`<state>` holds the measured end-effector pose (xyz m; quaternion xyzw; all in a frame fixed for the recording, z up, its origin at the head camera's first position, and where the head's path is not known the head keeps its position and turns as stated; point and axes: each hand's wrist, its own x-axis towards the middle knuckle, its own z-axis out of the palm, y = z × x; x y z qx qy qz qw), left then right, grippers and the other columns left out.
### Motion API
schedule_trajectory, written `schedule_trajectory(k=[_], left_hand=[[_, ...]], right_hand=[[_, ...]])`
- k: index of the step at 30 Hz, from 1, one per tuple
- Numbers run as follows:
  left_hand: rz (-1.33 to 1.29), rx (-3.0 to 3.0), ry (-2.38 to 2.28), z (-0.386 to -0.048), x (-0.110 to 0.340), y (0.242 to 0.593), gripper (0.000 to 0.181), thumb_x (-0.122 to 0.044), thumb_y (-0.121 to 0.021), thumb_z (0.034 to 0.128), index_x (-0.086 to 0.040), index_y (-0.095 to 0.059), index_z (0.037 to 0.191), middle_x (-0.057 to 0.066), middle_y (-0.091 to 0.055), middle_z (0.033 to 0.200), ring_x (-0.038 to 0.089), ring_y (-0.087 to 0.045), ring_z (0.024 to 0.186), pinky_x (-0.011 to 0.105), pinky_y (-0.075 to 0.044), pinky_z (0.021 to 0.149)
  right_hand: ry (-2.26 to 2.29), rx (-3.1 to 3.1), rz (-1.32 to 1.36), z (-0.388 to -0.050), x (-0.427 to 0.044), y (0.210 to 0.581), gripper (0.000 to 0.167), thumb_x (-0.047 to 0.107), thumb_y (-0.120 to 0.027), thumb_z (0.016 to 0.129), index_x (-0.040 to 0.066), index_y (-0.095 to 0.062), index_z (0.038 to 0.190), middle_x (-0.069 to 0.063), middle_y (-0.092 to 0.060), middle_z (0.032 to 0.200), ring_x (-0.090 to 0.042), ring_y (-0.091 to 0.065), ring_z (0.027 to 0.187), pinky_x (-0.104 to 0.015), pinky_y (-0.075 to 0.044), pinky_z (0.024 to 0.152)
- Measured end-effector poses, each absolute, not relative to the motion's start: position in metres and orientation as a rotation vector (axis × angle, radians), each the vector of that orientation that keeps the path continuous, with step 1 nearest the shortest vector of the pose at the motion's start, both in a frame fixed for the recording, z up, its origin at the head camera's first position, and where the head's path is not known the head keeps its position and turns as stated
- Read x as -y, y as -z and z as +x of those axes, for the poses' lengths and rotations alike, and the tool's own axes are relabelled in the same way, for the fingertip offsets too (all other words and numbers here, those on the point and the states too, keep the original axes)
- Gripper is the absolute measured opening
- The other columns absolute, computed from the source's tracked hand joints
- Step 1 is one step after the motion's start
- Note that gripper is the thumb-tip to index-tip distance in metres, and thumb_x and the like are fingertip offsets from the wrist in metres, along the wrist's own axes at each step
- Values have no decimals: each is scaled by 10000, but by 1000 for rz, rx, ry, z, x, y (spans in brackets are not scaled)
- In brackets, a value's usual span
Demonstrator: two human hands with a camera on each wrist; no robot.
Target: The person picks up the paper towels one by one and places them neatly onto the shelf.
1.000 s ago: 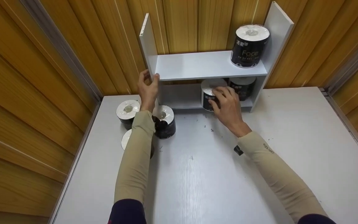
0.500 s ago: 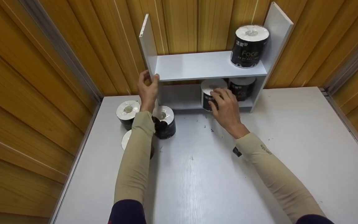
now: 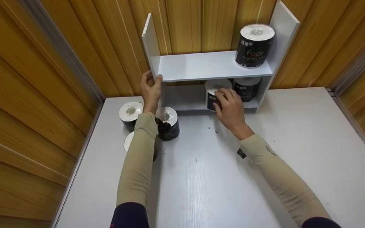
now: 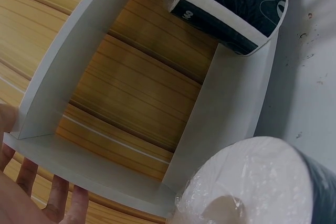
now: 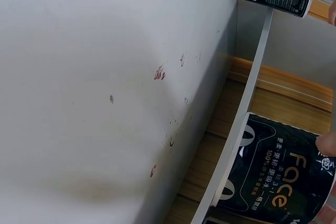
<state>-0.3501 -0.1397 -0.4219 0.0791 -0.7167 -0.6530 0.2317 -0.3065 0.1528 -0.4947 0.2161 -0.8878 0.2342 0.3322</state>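
Shelf unit [image 3: 198,67]: white, two boards between upright sides, standing along the back edge of the desk [image 3: 290,136].
Roll in hand [image 3: 211,98]: dark-wrapped and upright on the lower board, right of its middle, base close to the board's front edge; I can't tell if it overhangs.
Right hand [image 3: 233,112]: grip closed to about the roll's own width, thumb on the wrapper near the top rim.
Left hand [image 3: 151,91]: grip closed on the unit's left side, at the end of the upper board, fingers behind.
Shelved rolls: a lower roll [image 3: 248,91] just beside the held one, toward the right end; an upper roll [image 3: 254,52] at the upper board's right corner.
Rolls on the desk: three near its back left corner, a rear roll [image 3: 131,112], a front roll [image 3: 169,133] before the unit's left foot, and a covered roll [image 3: 128,142] partly under the left sleeve.
Step in hand: seating this roll on the lower board, I'd say, with the left hand steadying the unit.
Next move: it seems to call for a gentle push back from the front edge, square with its neighbour, then loosening the right grip without tipping the roll.
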Motion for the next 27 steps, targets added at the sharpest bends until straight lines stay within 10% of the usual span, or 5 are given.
schedule_trajectory(k=[27], left_hand=[[223, 1975, 1818, -351, 140, 421, 396, -168, -706, 1025, -60, -616, 1395, 157, -613, 1407, 260, -554, 1335, 348, -541, 1042]], right_hand=[[-698, 1984, 583, -323, -144, 510, 139, 44, -702, 1026, -5, -819, 1082, -163, -705, 1098, -349, -637, 1054, -487, -550, 924]])
